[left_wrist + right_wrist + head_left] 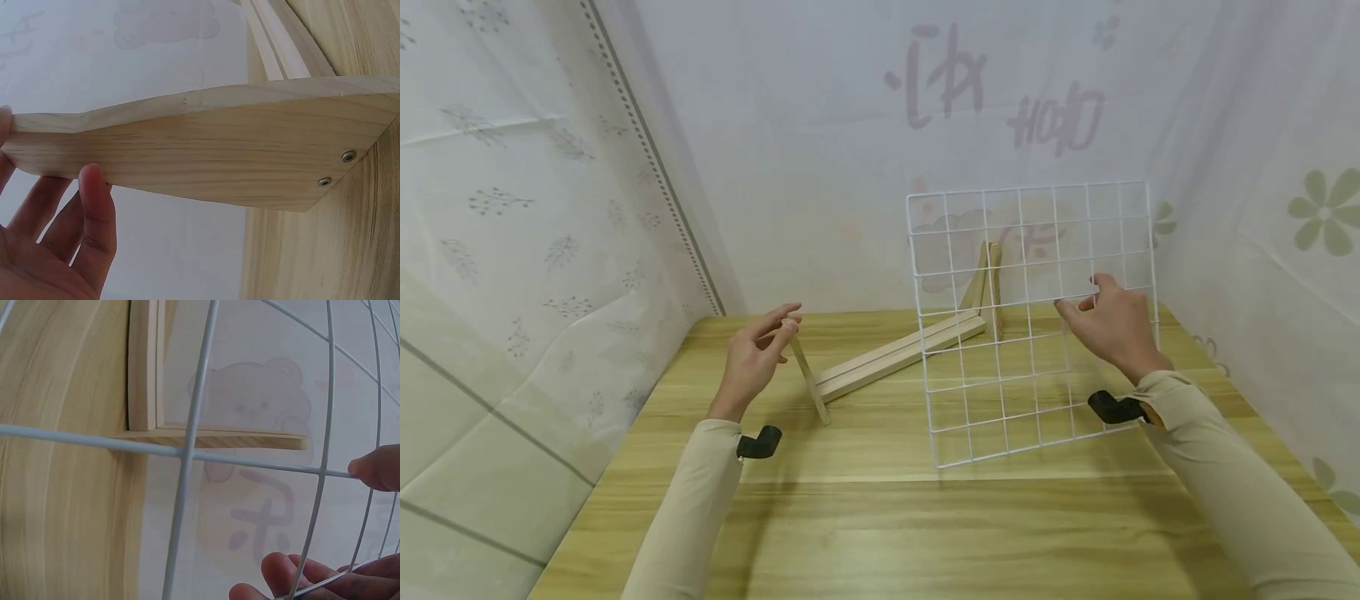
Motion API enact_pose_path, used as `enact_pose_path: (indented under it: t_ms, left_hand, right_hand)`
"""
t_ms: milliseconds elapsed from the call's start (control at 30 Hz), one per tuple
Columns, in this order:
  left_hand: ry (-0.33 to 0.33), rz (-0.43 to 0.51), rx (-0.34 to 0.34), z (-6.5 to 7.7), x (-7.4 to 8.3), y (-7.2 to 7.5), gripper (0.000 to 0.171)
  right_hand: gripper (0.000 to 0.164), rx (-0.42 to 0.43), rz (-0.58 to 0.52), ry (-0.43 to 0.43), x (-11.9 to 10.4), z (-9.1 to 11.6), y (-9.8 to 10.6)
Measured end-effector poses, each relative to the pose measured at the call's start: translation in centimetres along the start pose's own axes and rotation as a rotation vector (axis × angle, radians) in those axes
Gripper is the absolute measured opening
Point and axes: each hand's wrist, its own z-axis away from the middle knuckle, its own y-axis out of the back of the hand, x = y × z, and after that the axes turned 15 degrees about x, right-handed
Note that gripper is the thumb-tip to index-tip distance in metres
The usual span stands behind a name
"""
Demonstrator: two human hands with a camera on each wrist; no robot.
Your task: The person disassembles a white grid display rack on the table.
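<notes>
My left hand (752, 362) pinches the upper end of a wooden side piece (808, 375), with the thumb lying against its broad face in the left wrist view. Two screw heads (349, 156) show near that side piece's lower end. It forms one end of a pale wooden stand, whose long slats (902, 354) run across to a second side piece (996, 287) at the back. My right hand (1116, 325) holds a white wire grid panel (928, 390) upright by its wires, near its right side. The grid overlaps the stand's far end in the head view.
The stand is on a wood-grain table (865, 517). Printed curtains (797, 167) hang close behind the table and along both sides. A black wrist mount (760, 442) is on the left sleeve and another (1112, 407) on the right.
</notes>
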Motion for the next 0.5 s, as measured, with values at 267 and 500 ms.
enact_pose_path:
  t_ms: [267,500]
  left_hand:
    - [0.0,0.02,0.014,-0.5,-2.0,-0.4,0.039]
    - [-0.01,0.033,0.009,-0.5,-1.9,-0.5,0.04]
  right_hand:
    - [0.072,-0.009,0.018,0.027,0.9,0.6,-0.3]
    - [0.072,-0.016,0.031,0.039,1.5,1.1,-0.4]
